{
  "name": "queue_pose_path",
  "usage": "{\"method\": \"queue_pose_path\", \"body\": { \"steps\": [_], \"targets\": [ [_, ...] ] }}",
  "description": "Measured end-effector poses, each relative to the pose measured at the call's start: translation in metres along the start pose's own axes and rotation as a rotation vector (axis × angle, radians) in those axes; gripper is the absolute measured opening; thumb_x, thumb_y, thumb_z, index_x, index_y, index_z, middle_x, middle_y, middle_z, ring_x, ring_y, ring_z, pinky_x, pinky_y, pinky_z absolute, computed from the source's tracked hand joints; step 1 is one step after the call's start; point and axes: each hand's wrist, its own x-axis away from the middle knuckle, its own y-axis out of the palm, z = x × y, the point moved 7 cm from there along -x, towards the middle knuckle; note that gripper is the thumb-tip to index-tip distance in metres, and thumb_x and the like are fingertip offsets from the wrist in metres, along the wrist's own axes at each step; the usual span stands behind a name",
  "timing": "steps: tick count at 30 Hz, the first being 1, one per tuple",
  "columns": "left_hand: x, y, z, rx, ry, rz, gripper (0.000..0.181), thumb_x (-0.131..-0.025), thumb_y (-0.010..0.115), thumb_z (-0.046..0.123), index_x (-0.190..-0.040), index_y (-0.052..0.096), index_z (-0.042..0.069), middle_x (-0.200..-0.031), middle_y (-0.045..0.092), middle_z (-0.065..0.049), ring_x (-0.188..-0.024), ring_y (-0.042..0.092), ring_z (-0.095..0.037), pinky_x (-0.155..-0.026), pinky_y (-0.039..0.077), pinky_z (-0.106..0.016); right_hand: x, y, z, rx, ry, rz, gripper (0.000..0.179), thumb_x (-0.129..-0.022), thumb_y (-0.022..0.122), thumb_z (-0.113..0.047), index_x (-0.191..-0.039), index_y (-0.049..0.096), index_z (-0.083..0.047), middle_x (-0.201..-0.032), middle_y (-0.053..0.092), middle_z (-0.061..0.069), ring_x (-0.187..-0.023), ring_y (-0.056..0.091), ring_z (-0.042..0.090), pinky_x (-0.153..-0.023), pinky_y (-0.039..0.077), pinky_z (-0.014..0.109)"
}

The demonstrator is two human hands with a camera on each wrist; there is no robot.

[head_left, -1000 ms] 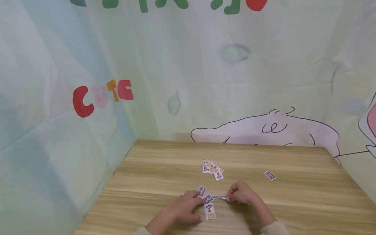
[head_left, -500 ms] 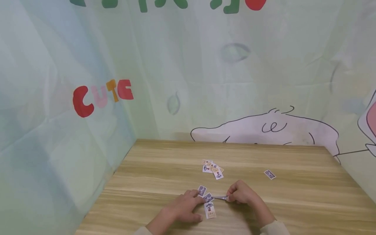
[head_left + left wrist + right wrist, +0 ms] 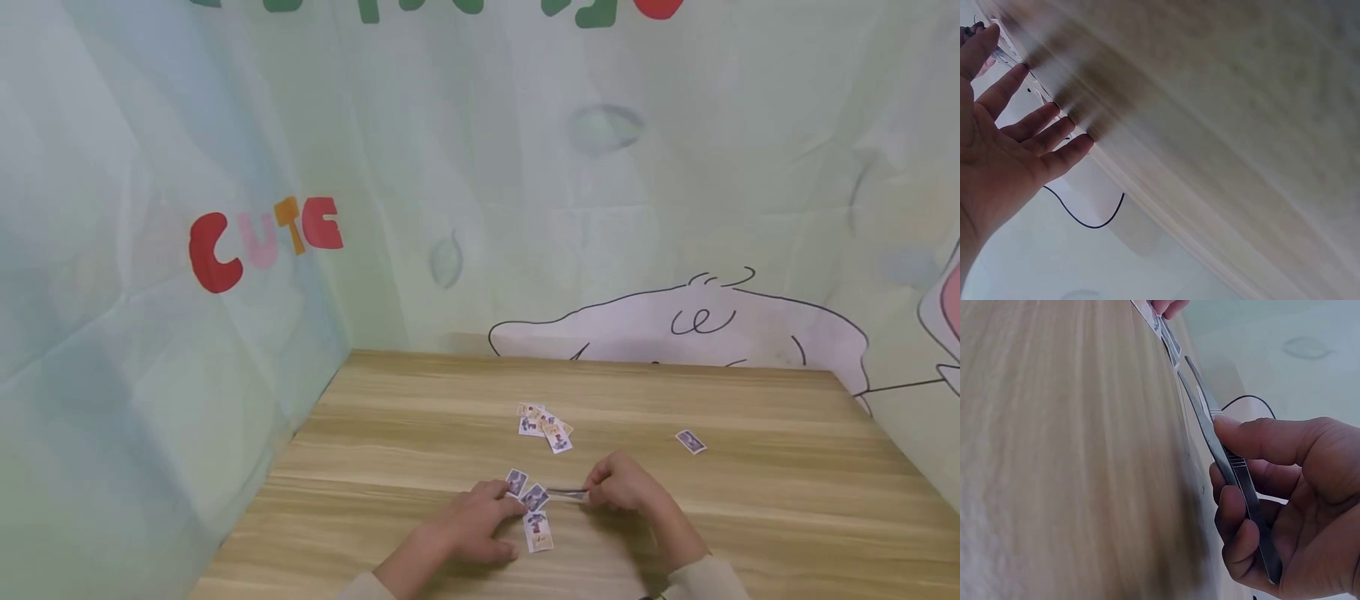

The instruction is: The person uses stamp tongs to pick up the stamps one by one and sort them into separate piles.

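Three small printed cards lie close together in the head view: a purple card (image 3: 516, 478), a second purple card (image 3: 536, 498) and a pale figure card (image 3: 537, 537). My left hand (image 3: 480, 523) rests beside them, its fingertips at the edges of the purple ones. In the left wrist view the fingers (image 3: 1041, 122) are spread and nearly straight against the table. Metal tweezers (image 3: 1210, 434) are pinched between the thumb and fingers of my right hand (image 3: 624, 482). Their two tips stand apart, close to the right edge of the second purple card.
Farther back on the wooden table (image 3: 420, 442) lies an overlapping cluster of figure cards (image 3: 546, 425). A single purple card (image 3: 691, 442) lies to the right. Printed cloth walls (image 3: 405, 208) close off the left side and the back.
The tweezers have shifted slightly right and away from me, and their tips now show a gap. My left hand keeps its place by the cards. The head view has tilted slightly.
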Motion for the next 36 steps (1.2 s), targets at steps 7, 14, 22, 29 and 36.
{"method": "queue_pose_path", "body": {
  "steps": [7,14,22,29,36],
  "targets": [
    [0.000,0.001,-0.001,-0.001,-0.007,-0.007,0.056,-0.077,0.068,0.043,-0.128,0.056,0.024,-0.136,0.043,-0.010,-0.123,0.040,-0.026,-0.095,0.039,-0.045,-0.002,0.004,-0.003,-0.009,-0.022,-0.019,0.007,-0.070,0.070,0.001,-0.075,0.067,0.000,-0.058,0.054,-0.001,-0.046,0.042,0.009,-0.043,0.033,0.020],
    [0.001,0.000,-0.001,-0.002,-0.015,-0.006,0.056,-0.076,0.069,0.043,-0.128,0.056,0.024,-0.136,0.042,-0.011,-0.123,0.040,-0.026,-0.095,0.039,-0.046,-0.003,0.006,-0.002,0.001,-0.038,-0.016,0.005,-0.070,0.068,0.004,-0.073,0.066,0.002,-0.059,0.054,-0.002,-0.047,0.042,0.009,-0.045,0.035,0.021],
    [0.002,-0.001,0.001,-0.011,-0.008,-0.004,0.055,-0.077,0.068,0.042,-0.127,0.057,0.023,-0.135,0.043,-0.011,-0.122,0.041,-0.026,-0.095,0.040,-0.045,-0.003,0.008,-0.001,-0.001,-0.048,-0.009,0.005,-0.069,0.067,0.005,-0.074,0.066,0.002,-0.060,0.055,-0.001,-0.050,0.043,0.010,-0.046,0.038,0.022],
    [0.005,-0.003,0.004,-0.009,-0.016,0.007,0.053,-0.076,0.069,0.042,-0.125,0.058,0.023,-0.135,0.044,-0.010,-0.120,0.043,-0.026,-0.094,0.041,-0.044,-0.003,0.007,-0.001,-0.012,-0.062,-0.010,0.004,-0.070,0.066,0.004,-0.074,0.067,0.002,-0.058,0.052,-0.002,-0.047,0.041,0.009,-0.045,0.034,0.022],
    [0.007,-0.005,0.010,-0.034,0.030,0.042,0.052,-0.077,0.068,0.038,-0.126,0.057,0.023,-0.132,0.046,-0.011,-0.115,0.047,-0.025,-0.091,0.043,-0.041,0.001,0.000,-0.002,0.043,-0.087,0.063,0.006,-0.069,0.068,0.001,-0.074,0.067,-0.001,-0.061,0.054,0.000,-0.055,0.047,0.014,-0.050,0.040,0.028]
  ]
}}
